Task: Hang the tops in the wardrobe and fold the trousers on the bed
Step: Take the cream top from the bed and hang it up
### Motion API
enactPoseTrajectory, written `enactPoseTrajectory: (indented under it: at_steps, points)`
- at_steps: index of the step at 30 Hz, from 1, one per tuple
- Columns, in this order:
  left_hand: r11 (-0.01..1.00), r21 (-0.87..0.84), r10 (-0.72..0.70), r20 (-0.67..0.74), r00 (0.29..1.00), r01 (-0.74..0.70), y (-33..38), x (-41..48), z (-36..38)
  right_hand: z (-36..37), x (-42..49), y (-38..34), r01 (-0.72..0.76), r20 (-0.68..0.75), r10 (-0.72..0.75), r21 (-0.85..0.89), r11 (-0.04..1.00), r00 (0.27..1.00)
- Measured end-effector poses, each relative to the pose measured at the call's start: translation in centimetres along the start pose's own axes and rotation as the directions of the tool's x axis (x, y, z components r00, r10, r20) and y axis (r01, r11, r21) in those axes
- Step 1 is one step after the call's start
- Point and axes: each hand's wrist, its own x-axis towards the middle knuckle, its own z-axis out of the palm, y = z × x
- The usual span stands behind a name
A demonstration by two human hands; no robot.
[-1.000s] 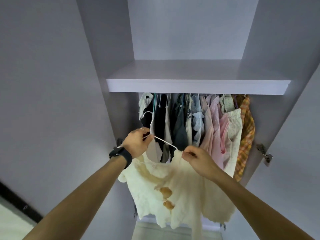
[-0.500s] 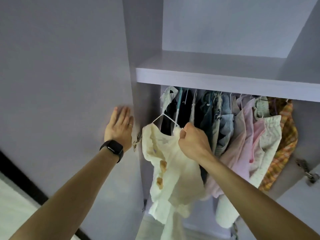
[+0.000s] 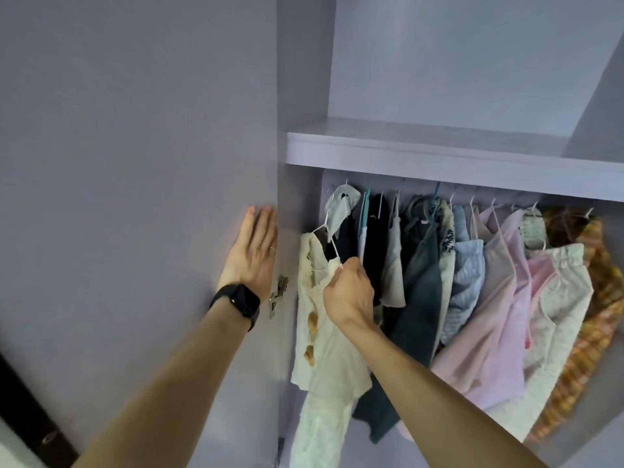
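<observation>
Right hand (image 3: 349, 292) clenched around the white hanger (image 3: 329, 239) and the shoulder of the cream top (image 3: 324, 349), held up at the far left end of the wardrobe row, right beside the dark clothes (image 3: 374, 238). Can't tell if the hook is on the rail, hidden up under the shelf (image 3: 439, 157). Left hand (image 3: 253, 255) flat, fingers released, pressed on the wardrobe door (image 3: 135, 163) by the hinge (image 3: 278, 295). Black watch (image 3: 238, 304) on that wrist. Hem of the top cut off at the bottom. No trousers or bed visible.

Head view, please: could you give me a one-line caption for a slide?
Right hand lifts a cream top on a white hanger toward the crowded wardrobe, left hand flat on the door.
</observation>
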Motion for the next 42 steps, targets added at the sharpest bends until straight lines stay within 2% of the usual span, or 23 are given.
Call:
enactPoseTrajectory:
  at_steps: [5, 9, 16, 22, 26, 30, 33, 34, 38, 42]
  points:
    - [0.999, 0.012, -0.034, -0.077, 0.996, 0.035, 1.1, 0.1, 1.5, 4.5, 2.2, 1.5, 0.011, -0.051, -0.012, -0.014, 1.0, 0.999]
    - [0.999, 0.009, -0.046, -0.095, 0.994, 0.048, 1.6, 0.3, 1.9, 6.8, 4.5, 2.0, 0.028, -0.147, -0.025, 0.022, 0.999, 0.989]
    - [0.998, 0.014, -0.061, -0.152, 0.986, 0.064, 2.5, 0.2, 2.6, 9.0, 9.7, -0.3, 0.086, -0.275, -0.084, -0.003, 0.996, 0.958]
    - [0.996, 0.03, -0.069, -0.227, 0.971, 0.078, 2.3, 0.3, 3.3, 11.4, 14.4, -3.2, 0.044, -0.316, -0.047, -0.017, 0.999, 0.948]
    - [0.998, 0.013, -0.059, -0.258, 0.964, 0.064, 2.3, 0.4, 3.5, 13.3, 16.4, -2.8, 0.005, -0.304, -0.022, -0.056, 0.998, 0.952]
    - [0.998, 0.026, -0.044, -0.272, 0.961, 0.053, 2.1, 0.5, 4.0, 14.7, 16.8, -2.2, 0.031, -0.185, -0.052, -0.112, 0.993, 0.981]
    - [1.0, 0.0, -0.022, -0.252, 0.967, 0.023, 2.3, 0.2, 3.7, 14.4, 17.3, -1.7, 0.0, -0.087, -0.007, -0.081, 0.997, 0.996]
    - [1.0, 0.007, -0.014, -0.241, 0.97, 0.017, 2.1, 0.2, 3.5, 14.1, 17.6, -2.0, -0.011, -0.081, 0.005, -0.063, 0.998, 0.997]
    - [1.0, 0.002, 0.006, -0.226, 0.974, -0.005, 2.1, 0.1, 3.2, 13.2, 18.6, -3.0, -0.039, -0.209, 0.047, 0.044, 0.998, 0.977]
    - [1.0, 0.023, 0.008, -0.244, 0.97, -0.002, 1.7, 0.5, 3.3, 12.7, 19.6, -3.3, -0.038, -0.12, 0.025, -0.114, 0.993, 0.992]
